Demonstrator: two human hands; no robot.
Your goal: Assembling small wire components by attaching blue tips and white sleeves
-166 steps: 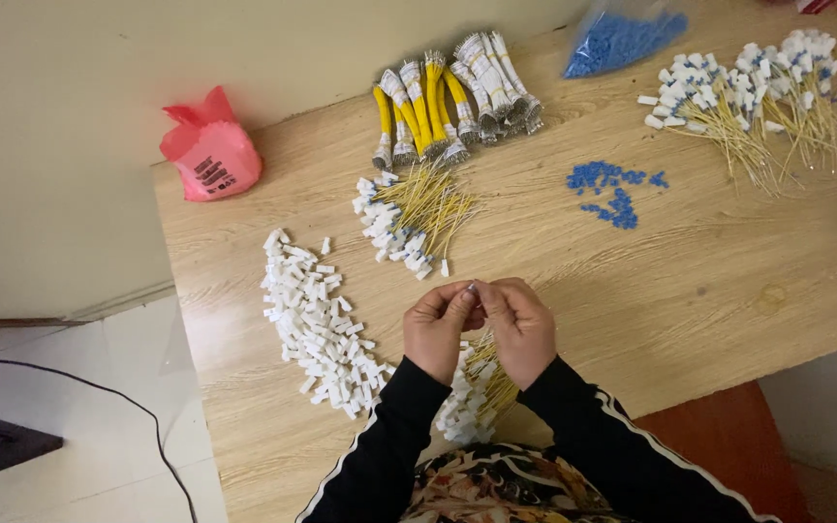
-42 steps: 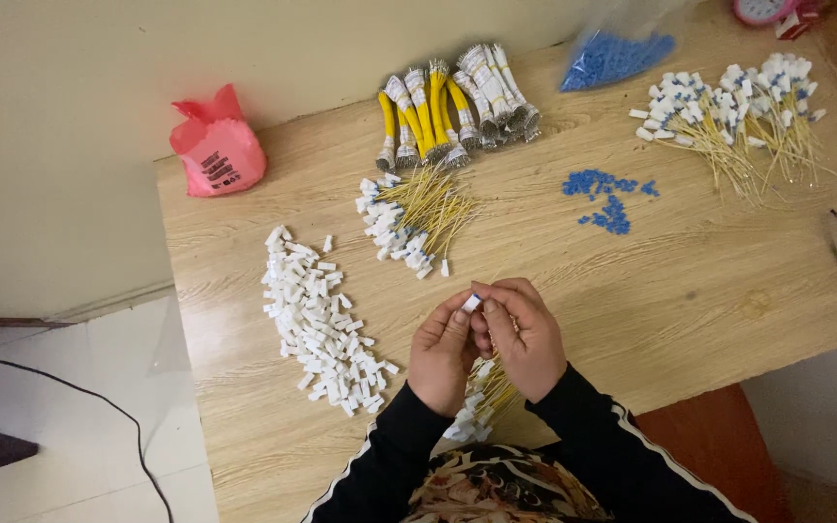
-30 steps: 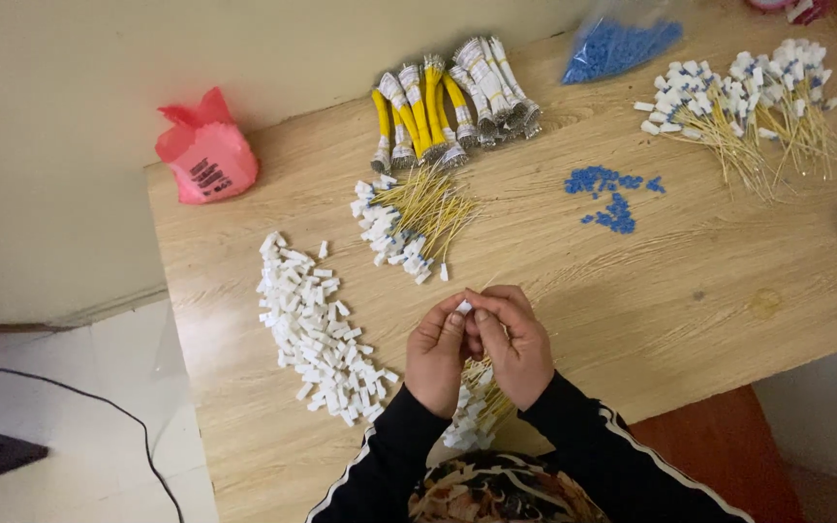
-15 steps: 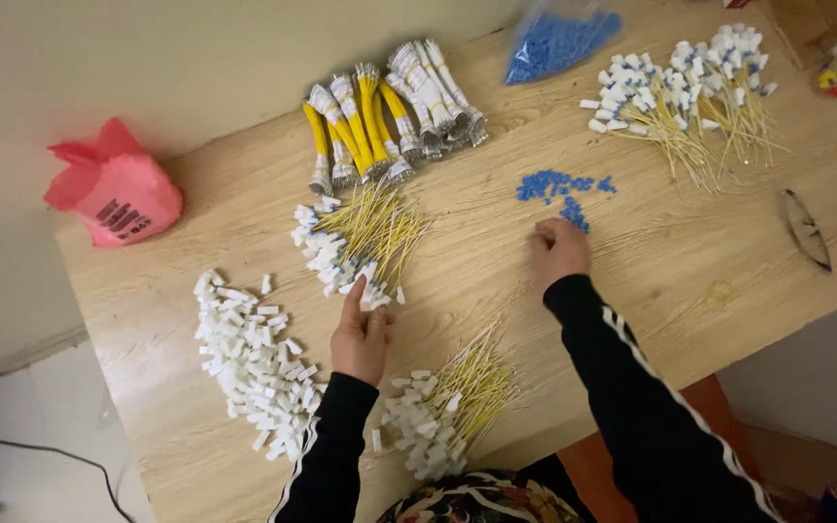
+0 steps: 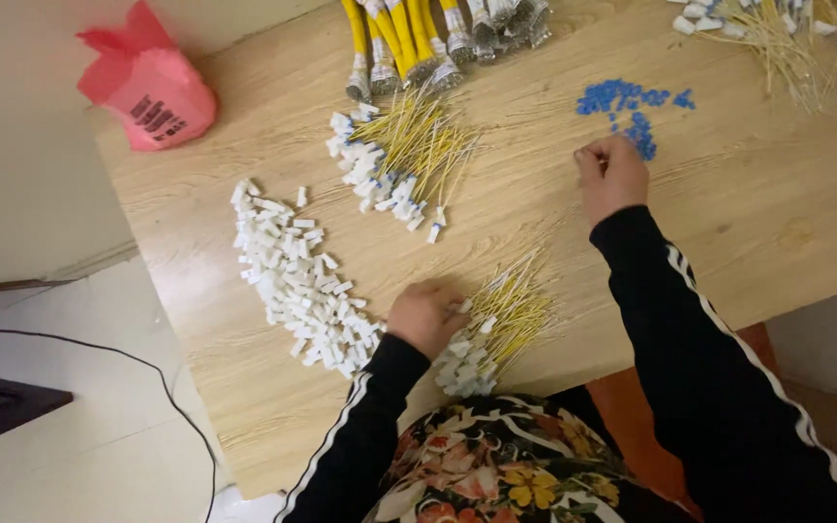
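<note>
My left hand [image 5: 425, 315] rests curled on the near bundle of thin yellow wires with white connectors [image 5: 496, 327], fingers on its white ends; whether it grips a wire is unclear. My right hand [image 5: 612, 174] reaches out to the small pile of blue plastic pieces [image 5: 632, 105], fingertips curled at its near edge. A long heap of loose white connectors [image 5: 297, 276] lies just left of my left hand. Another bundle of yellow wires with white ends [image 5: 404, 160] lies farther back on the wooden table [image 5: 758, 213].
A pink plastic bag [image 5: 152, 87] sits at the table's far left corner. Thick yellow and white bundled cables [image 5: 428, 34] lie at the back edge. More yellow wires with white ends [image 5: 787, 29] spread at the far right. A black cable [image 5: 99, 358] crosses the floor.
My hands, earlier joined over the near bundle, have separated. The right one went out to the blue pieces; the left one dropped back onto the near wire bundle. The camera moved closer.
</note>
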